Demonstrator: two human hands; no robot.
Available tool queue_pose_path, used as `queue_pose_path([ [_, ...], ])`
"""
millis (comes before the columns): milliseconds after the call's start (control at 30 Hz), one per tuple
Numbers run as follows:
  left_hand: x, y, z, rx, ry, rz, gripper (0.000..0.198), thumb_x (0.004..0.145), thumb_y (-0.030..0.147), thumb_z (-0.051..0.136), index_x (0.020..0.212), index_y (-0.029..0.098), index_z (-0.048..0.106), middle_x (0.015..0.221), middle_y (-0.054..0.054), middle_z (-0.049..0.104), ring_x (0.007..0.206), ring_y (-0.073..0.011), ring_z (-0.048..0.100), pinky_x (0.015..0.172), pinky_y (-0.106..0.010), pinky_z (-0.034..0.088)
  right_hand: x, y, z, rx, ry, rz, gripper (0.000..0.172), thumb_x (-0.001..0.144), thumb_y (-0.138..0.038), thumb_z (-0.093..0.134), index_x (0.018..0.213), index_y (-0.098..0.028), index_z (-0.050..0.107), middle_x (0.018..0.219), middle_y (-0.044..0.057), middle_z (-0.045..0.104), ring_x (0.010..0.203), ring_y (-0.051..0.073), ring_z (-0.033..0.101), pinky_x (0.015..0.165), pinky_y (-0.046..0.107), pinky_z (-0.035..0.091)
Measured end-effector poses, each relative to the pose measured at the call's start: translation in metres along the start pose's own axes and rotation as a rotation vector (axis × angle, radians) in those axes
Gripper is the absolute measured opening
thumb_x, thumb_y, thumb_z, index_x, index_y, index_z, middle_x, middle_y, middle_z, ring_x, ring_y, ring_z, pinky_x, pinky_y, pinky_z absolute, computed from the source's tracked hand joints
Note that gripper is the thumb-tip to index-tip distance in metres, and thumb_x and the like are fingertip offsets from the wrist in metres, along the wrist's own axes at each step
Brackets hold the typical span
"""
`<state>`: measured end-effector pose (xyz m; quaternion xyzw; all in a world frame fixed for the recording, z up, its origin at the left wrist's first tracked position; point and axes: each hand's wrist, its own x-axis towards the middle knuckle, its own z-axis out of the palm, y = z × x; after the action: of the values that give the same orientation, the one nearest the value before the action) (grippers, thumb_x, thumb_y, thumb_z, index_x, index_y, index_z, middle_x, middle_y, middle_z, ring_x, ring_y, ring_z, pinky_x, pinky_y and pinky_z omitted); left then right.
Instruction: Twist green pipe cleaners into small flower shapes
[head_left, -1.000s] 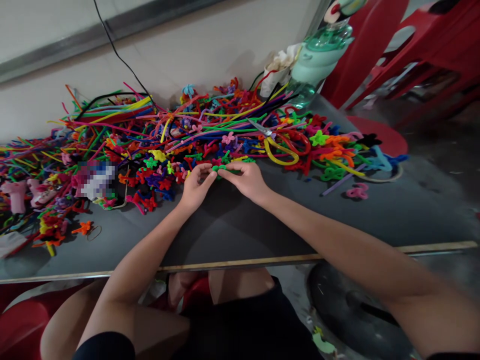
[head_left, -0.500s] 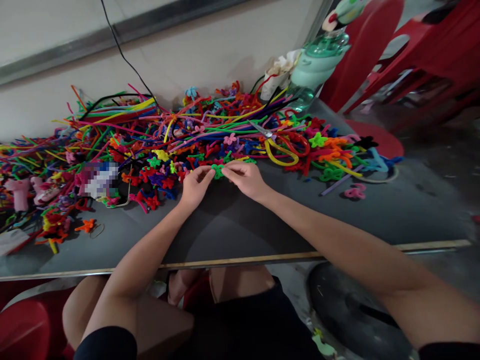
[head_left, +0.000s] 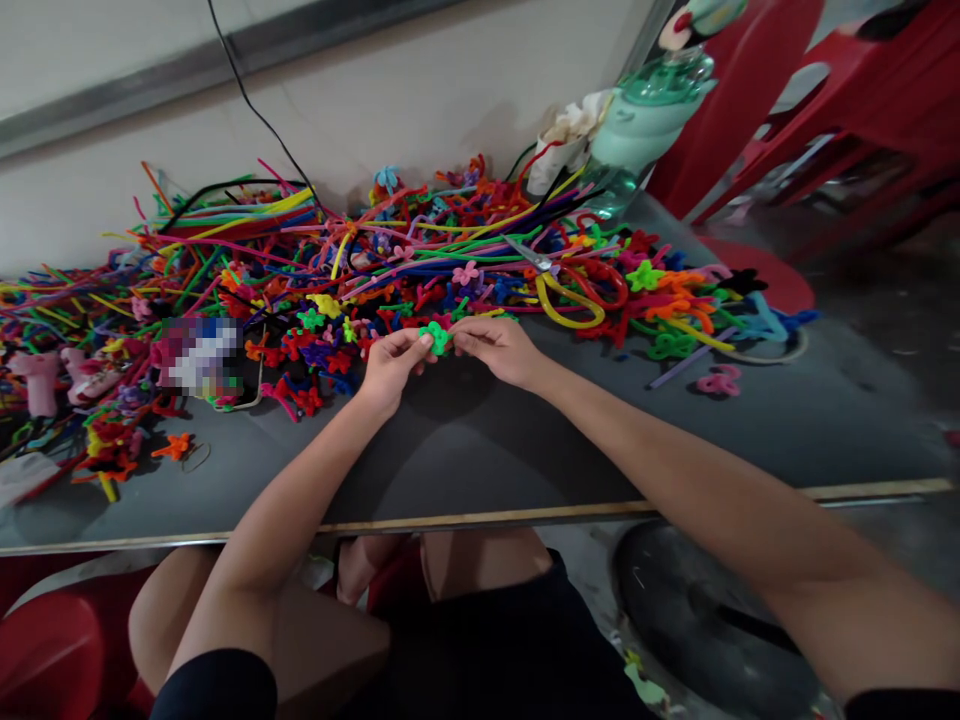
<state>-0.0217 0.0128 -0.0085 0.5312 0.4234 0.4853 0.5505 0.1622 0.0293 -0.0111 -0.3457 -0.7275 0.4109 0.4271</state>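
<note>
Between my two hands, just above the table's dark top, is a green pipe-cleaner flower (head_left: 436,338) with looped petals. My left hand (head_left: 393,366) pinches its left side between thumb and forefinger. From the right, my right hand (head_left: 501,350) closes thumb and fingertips at the flower's right edge. The fingertips cover part of its outline. Right behind my hands spreads a heap of coloured pipe cleaners (head_left: 285,240) and small twisted shapes. Scissors (head_left: 566,301) with yellow and red handles lie on the heap, beyond my right hand.
A teal water bottle (head_left: 637,130) and a paper cup (head_left: 551,165) stuffed with tissue stand at the back right. A pink looped shape (head_left: 718,380) lies right; an orange one (head_left: 175,446) lies left by a rubber band. Red chairs (head_left: 750,110) stand beyond the table (head_left: 525,470).
The green flower has turned to show more of its petals. My right hand has shifted slightly right, to the flower's edge, while my left hand keeps its pinch.
</note>
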Motion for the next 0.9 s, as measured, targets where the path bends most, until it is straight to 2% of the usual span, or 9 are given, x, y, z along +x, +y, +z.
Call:
queue_pose_path([
  [100, -0.003, 0.004, 0.003, -0.138, -0.022, -0.032, 0.034, 0.067, 0.048, 0.076, 0.073, 0.018, 0.062, 0.065, 0.001, 0.062, 0.058, -0.0078, 0.056, 0.050, -0.020, 0.040, -0.001, -0.002, 0.002, 0.071, -0.034, 0.030, 0.044, 0.083, -0.062, 0.055, 0.075, -0.020, 0.067, 0.070, 0.002, 0.062, 0.065, 0.013, 0.056, 0.058, 0.026, 0.043],
  [200, -0.006, 0.006, 0.005, -0.205, -0.104, -0.092, 0.040, 0.062, 0.053, 0.079, 0.069, 0.018, 0.060, 0.059, 0.003, 0.060, 0.050, -0.0059, 0.053, 0.047, -0.018, 0.039, -0.001, -0.005, 0.001, 0.132, -0.089, 0.054, 0.043, 0.082, -0.060, 0.057, 0.074, -0.019, 0.067, 0.068, 0.001, 0.062, 0.062, 0.011, 0.054, 0.058, 0.025, 0.042],
  [300, -0.007, 0.006, 0.005, -0.209, -0.224, -0.125, 0.045, 0.063, 0.057, 0.077, 0.071, 0.017, 0.059, 0.051, 0.005, 0.056, 0.040, -0.0049, 0.049, 0.041, -0.016, 0.036, -0.001, -0.003, -0.005, 0.188, -0.206, 0.097, 0.043, 0.079, -0.059, 0.061, 0.073, -0.017, 0.066, 0.064, 0.000, 0.061, 0.058, 0.009, 0.054, 0.056, 0.023, 0.042],
  [367, -0.006, 0.009, 0.003, -0.221, -0.276, -0.142, 0.044, 0.067, 0.057, 0.075, 0.078, 0.017, 0.060, 0.053, 0.004, 0.058, 0.041, -0.0066, 0.053, 0.040, -0.016, 0.037, 0.000, -0.001, -0.010, 0.216, -0.280, 0.147, 0.043, 0.077, -0.059, 0.065, 0.070, -0.016, 0.065, 0.061, 0.000, 0.061, 0.054, 0.009, 0.054, 0.052, 0.022, 0.041],
  [433, -0.005, 0.014, -0.002, -0.270, -0.341, -0.198, 0.050, 0.073, 0.063, 0.065, 0.090, 0.017, 0.063, 0.063, -0.001, 0.065, 0.049, -0.0106, 0.060, 0.040, -0.017, 0.038, 0.000, -0.001, -0.015, 0.231, -0.315, 0.192, 0.044, 0.075, -0.059, 0.067, 0.068, -0.015, 0.064, 0.058, 0.000, 0.060, 0.051, 0.009, 0.053, 0.047, 0.022, 0.039],
  [500, -0.004, 0.020, -0.006, -0.321, -0.437, -0.309, 0.067, 0.078, 0.075, 0.044, 0.102, 0.016, 0.063, 0.078, -0.009, 0.070, 0.060, -0.0161, 0.066, 0.038, -0.019, 0.037, -0.001, -0.002, -0.018, 0.238, -0.341, 0.212, 0.045, 0.076, -0.059, 0.066, 0.068, -0.015, 0.064, 0.056, 0.000, 0.059, 0.049, 0.009, 0.053, 0.044, 0.021, 0.037],
  [600, -0.004, 0.026, -0.008, -0.323, -0.590, -0.493, 0.091, 0.078, 0.083, 0.016, 0.107, 0.011, 0.063, 0.089, -0.019, 0.071, 0.074, -0.0238, 0.069, 0.037, -0.021, 0.035, -0.003, -0.004, -0.020, 0.233, -0.453, 0.225, 0.045, 0.079, -0.057, 0.063, 0.068, -0.014, 0.065, 0.055, -0.001, 0.057, 0.047, 0.007, 0.049, 0.045, 0.021, 0.036],
  [733, -0.010, 0.025, -0.002, -0.384, -0.769, -0.628, 0.101, 0.073, 0.087, 0.009, 0.107, 0.009, 0.064, 0.100, -0.023, 0.070, 0.082, -0.0276, 0.069, 0.042, -0.024, 0.042, -0.004, -0.003, -0.020, 0.168, -0.574, 0.242, 0.044, 0.080, -0.056, 0.062, 0.072, -0.013, 0.067, 0.056, -0.002, 0.058, 0.050, 0.007, 0.046, 0.048, 0.021, 0.035],
  [900, -0.023, 0.023, 0.017, -0.463, -1.041, -0.793, 0.109, 0.067, 0.090, 0.008, 0.114, 0.008, 0.063, 0.106, -0.022, 0.069, 0.092, -0.0310, 0.068, 0.061, -0.033, 0.054, -0.001, -0.005, -0.022, 0.155, -0.742, 0.225, 0.046, 0.078, -0.055, 0.065, 0.086, -0.010, 0.073, 0.077, 0.005, 0.069, 0.068, 0.012, 0.057, 0.064, 0.024, 0.043],
])
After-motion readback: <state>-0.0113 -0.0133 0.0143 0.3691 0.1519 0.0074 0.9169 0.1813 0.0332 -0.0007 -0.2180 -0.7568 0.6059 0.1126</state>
